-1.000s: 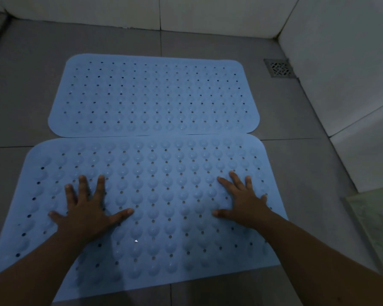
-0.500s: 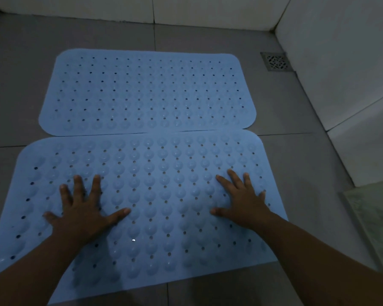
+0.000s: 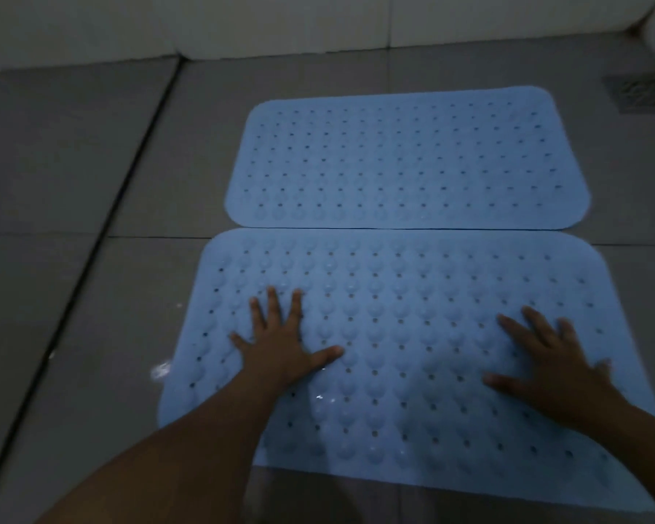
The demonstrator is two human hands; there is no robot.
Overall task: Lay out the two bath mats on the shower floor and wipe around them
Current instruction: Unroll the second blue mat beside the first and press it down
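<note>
Two light blue bath mats with holes and bumps lie flat on the grey tiled shower floor (image 3: 72, 175), long edges touching. The far mat (image 3: 405, 160) sits nearer the back wall. The near mat (image 3: 405, 296) lies under both my hands. My left hand (image 3: 280, 342) presses flat on its left part with fingers spread. My right hand (image 3: 549, 364) presses flat on its right part, fingers also spread. Neither hand holds anything.
A square floor drain (image 3: 643, 92) sits at the back right corner. White tiled walls (image 3: 243, 20) rise behind the floor. A dark grout groove (image 3: 129, 175) runs diagonally across the floor left of the mats. Small water spots (image 3: 161, 370) glint beside the near mat.
The view has swung to the left, so the mats and drain now appear further right and more floor shows on the left. Both hands stay flat on the near mat.
</note>
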